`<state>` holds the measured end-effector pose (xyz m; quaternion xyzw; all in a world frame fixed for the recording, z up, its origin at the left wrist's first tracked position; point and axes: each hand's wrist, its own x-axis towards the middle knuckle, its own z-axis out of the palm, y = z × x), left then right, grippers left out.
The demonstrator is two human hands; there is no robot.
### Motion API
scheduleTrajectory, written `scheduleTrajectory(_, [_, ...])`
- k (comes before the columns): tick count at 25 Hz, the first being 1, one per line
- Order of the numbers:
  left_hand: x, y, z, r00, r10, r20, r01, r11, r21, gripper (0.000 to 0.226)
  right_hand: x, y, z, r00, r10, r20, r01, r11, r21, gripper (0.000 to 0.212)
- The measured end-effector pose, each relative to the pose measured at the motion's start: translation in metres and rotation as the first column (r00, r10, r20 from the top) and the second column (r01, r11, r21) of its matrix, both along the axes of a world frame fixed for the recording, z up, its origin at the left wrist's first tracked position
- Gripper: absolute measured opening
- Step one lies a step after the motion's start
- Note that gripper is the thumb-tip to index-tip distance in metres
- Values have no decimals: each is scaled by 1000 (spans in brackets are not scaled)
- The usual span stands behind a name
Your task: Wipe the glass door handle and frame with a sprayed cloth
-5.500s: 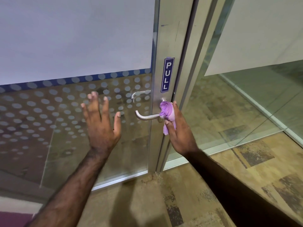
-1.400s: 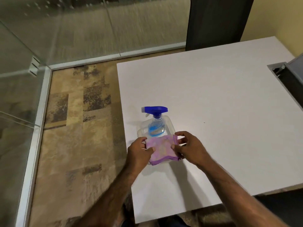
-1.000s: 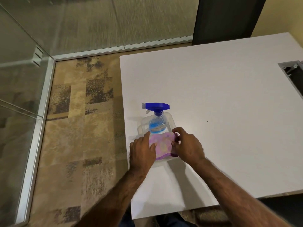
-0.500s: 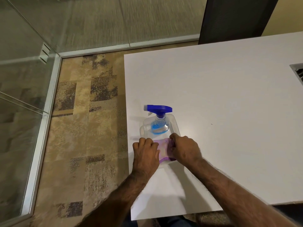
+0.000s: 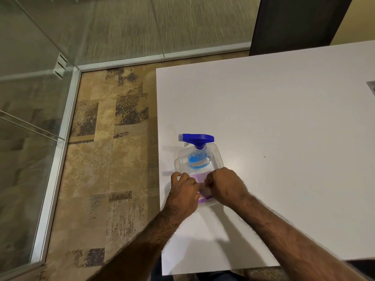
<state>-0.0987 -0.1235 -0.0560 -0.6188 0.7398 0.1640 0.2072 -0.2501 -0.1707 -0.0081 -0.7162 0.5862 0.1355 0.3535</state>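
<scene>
Low in the middle of the frame, both hands meet over a clear plastic tray [image 5: 220,157] that sits near the left edge of a white table [image 5: 284,110]. Between them lies the purple cloth [image 5: 197,178], folded and mostly hidden, with a strip showing at the tray's near rim. The left hand [image 5: 183,190] comes in from the lower left, its fingers curled down onto the cloth's left side, thumb held out toward the tray's left edge. The right hand [image 5: 225,185] comes in from the lower right with knuckles up and fingers bent under onto the cloth's right side — whether either hand actually pinches the fabric or only presses it I cannot tell, since the fingertips are out of sight.

Just above the hands, in the far half of the same tray, stands a spray bottle [image 5: 197,159] with blue liquid and a blue trigger head, nozzle pointing toward the left of the frame.

Left of the table runs patterned brown carpet [image 5: 113,159], edged by glass panels [image 5: 30,98] in metal frames along the left side and top. A dark chair back [image 5: 294,23] rises at the upper right — behind the table's far edge.
</scene>
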Motion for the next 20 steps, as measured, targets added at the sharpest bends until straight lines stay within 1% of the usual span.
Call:
scheduleTrajectory(1, [-1,-1,-1,1000,-4,6,4,1000,26,42,4,-2,-6,999,34,-42,-33,999,28,32])
scheduleTrajectory(2, [-3,-4,-2,1000,-11,22,10,999,53,44,10,-4,-12,996,29,-83,-23,997,76,38])
scheduleTrajectory(5, [-7,-9,-5,996,3,86,-11,995,100,53,29,-13,-28,983,-62,-171,103,965,243,63])
scheduleTrajectory(6, [-9,-11,-6,994,20,105,-33,992,121,55,35,-14,-32,979,-49,-196,104,954,280,69])
scheduleTrajectory(7, [-10,-12,-7,993,37,115,-53,989,140,56,39,-15,-36,979,-13,-205,76,950,302,71])
scheduleTrajectory(9, [-12,-15,-10,992,53,119,-71,985,155,54,43,-16,-41,980,54,-192,17,936,352,66])
scheduleTrajectory(10, [-12,-16,-11,990,52,127,-72,985,157,53,43,-17,-41,981,61,-183,9,932,362,62])
scheduleTrajectory(13, [-14,-23,-10,985,18,173,-52,980,194,62,37,-16,-26,986,101,-136,-50,940,338,53])
scheduleTrajectory(15, [-13,-24,-6,986,0,168,-34,980,195,65,26,-9,-13,987,126,-95,-95,955,283,49])
scheduleTrajectory(16, [-11,-22,-4,988,3,152,-29,984,173,63,21,-5,-9,988,128,-86,-107,970,220,45])
scheduleTrajectory(18, [-2,-14,8,997,-10,72,4,997,78,59,9,2,-5,985,156,-74,-149,985,89,35])
scheduleTrajectory(20, [12,3,18,1000,19,-17,-20,1000,-20,59,5,13,-3,982,175,-70,-175,985,-1,33])
